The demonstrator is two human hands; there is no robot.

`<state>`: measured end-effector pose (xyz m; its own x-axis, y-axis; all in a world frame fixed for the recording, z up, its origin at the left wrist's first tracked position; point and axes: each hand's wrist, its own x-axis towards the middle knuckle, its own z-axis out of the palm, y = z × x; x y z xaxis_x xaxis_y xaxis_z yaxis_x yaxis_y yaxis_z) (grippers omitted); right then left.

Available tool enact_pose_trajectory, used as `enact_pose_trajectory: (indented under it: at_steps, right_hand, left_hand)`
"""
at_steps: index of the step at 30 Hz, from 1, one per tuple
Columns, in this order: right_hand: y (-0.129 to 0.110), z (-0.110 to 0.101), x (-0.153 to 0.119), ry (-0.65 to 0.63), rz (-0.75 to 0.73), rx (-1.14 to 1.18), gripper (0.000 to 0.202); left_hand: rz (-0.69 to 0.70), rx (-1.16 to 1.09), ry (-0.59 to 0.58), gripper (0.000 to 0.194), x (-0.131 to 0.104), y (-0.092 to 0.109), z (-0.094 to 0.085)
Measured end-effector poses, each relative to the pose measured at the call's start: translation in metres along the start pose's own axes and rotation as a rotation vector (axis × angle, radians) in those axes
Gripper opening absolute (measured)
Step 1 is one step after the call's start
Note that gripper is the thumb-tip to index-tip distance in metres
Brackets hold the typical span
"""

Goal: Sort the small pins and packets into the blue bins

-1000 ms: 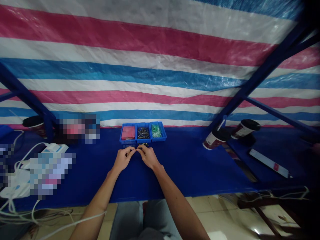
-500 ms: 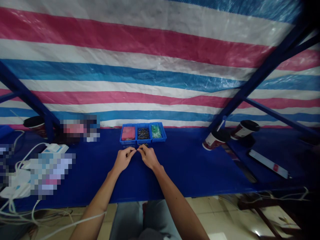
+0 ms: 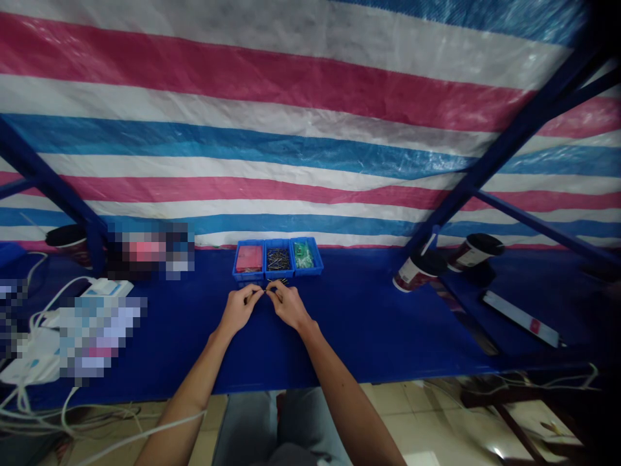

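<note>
My left hand (image 3: 239,308) is closed in a pinch just above the blue table. Opposite it, my right hand (image 3: 291,307) pinches too, and the fingertips of both hands almost meet. Something small and dark shows between them, too tiny to name. Straight ahead stand three joined blue bins: one with flat red pieces (image 3: 249,259), one with thin dark metal pins or screws (image 3: 278,259), one with green and clear pieces (image 3: 304,254). Several slim metal pieces (image 3: 278,281) lie in front of the middle bin, partly hidden behind my right hand.
On the left, a white power strip (image 3: 29,369) and cables lie beside blurred-out items. To the right stand dark-lidded tubs (image 3: 418,272), a pen on one, and a long white box (image 3: 521,318). Blue frame bars (image 3: 504,149) slope up at both sides before a striped tarp (image 3: 291,116).
Almost nothing differs. The fingers of both hands have shifted very slightly around the small thing at their tips; the bins stay where they were.
</note>
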<state>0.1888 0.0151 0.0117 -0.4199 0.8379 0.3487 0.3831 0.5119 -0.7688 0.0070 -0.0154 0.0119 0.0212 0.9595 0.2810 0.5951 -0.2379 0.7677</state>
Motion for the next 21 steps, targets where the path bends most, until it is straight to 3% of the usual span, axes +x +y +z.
enact_pose_trajectory:
  at_steps: [21]
  right_hand:
    - [0.0004, -0.0023, -0.0003, -0.011, 0.036, -0.005, 0.022]
  left_hand:
    - [0.000, 0.001, 0.013, 0.033, -0.0001, -0.0067, 0.0030]
